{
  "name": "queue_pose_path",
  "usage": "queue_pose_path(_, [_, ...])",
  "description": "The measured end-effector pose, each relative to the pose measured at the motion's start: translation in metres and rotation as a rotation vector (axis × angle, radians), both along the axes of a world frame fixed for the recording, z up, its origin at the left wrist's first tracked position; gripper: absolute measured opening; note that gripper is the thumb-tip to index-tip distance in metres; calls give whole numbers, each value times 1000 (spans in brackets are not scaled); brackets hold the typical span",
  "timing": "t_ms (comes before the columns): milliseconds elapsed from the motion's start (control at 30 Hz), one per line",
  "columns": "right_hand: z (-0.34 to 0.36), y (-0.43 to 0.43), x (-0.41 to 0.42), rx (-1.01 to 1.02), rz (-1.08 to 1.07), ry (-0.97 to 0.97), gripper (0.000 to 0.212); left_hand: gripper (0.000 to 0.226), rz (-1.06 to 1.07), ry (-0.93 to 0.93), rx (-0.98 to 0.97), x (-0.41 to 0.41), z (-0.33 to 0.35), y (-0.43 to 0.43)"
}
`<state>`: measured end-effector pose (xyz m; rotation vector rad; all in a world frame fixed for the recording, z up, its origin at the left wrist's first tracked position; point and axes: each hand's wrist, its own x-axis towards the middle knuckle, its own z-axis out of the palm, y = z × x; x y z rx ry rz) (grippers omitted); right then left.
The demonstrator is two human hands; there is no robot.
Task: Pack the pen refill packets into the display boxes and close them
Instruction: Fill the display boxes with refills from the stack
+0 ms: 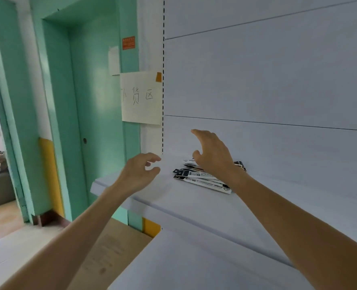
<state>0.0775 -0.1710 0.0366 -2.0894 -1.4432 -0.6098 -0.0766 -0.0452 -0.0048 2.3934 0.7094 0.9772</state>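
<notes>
Refill packets point(200, 178) lie heaped on the shelf point(173, 206), just under the right hand point(213, 158) — fingers spread, empty. Left hand point(135, 174) loosely curled, w/ nothing in it. Risk: a hasty grab prob. scatters the slick heap twd the edge — no display box in view.

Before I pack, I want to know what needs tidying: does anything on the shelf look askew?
The packets lie in a loose heap on the shelf, overlapping at different angles rather than stacked square, partly hidden by the right hand.
</notes>
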Motion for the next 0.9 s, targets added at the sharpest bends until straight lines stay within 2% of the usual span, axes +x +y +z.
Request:
queue_pose_path(167, [1, -4, 32, 77, -180, 106, 57, 24, -203, 62, -22, 38, 2, 29])
queue_pose_path(233, [-5, -9, 41, 85, -232, 136, 48, 24, -290, 130, -5, 56, -4, 34])
queue_pose_path(333, [-23, -16, 43, -115, -281, 245, 29, 29, -388, 244, 17, 82, -12, 37])
queue_pose_path(400, [-42, -16, 42, -261, -303, 268, 29, 33, -412, 327, 84, 96, -16, 40])
queue_pose_path(467, [-62, -13, 43, -276, -328, 201, 33, 31, -400, 364, 139, 107, -21, 44])
queue_pose_path(633, [-81, -10, 44, -151, -338, -20, 23, 23, -361, 262, 263, 113, -41, 51])
queue_pose_path(733, [-83, -11, 43, -82, -328, -63, 16, 20, -349, 186, 378, 113, -42, 51])
queue_pose_path(900, [-83, -15, 39, -116, -329, -81, 17, 18, -381, 87, 204, 106, -44, 49])
